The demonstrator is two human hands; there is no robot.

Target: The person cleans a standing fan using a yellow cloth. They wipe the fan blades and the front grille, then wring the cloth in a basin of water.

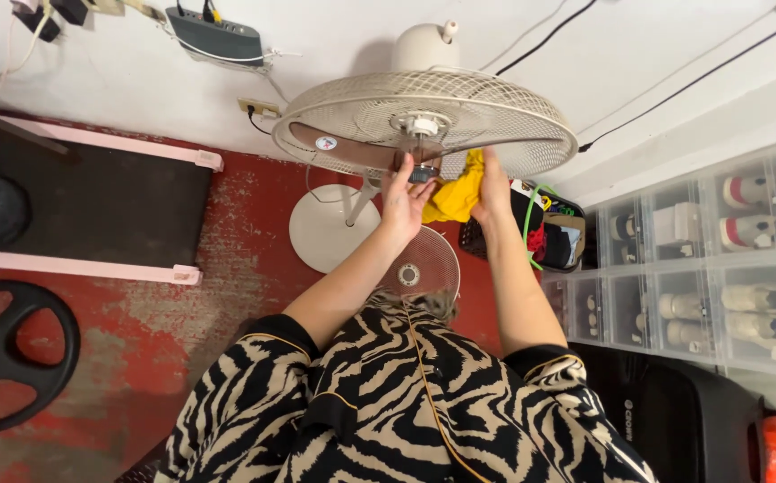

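Note:
A beige pedestal fan [424, 121] stands in front of me, its rear wire guard [504, 116] facing up and the front guard off. My left hand [403, 197] pinches the small dark cap [422, 173] at the hub, over a brown blade [352, 154]. My right hand [493, 190] is closed on a yellow cloth [456, 199] held against the fan's centre. The removed front guard [419, 268] leans below my forearms, by the fan's round white base [330, 228].
A pink-edged treadmill [84, 206] and black weight plates [8, 353] lie on the red floor at left. Clear stacked drawers of shoes [701, 259] line the right. A dark basket of clothes [553, 234] sits behind the fan. A black bag [674, 416] is lower right.

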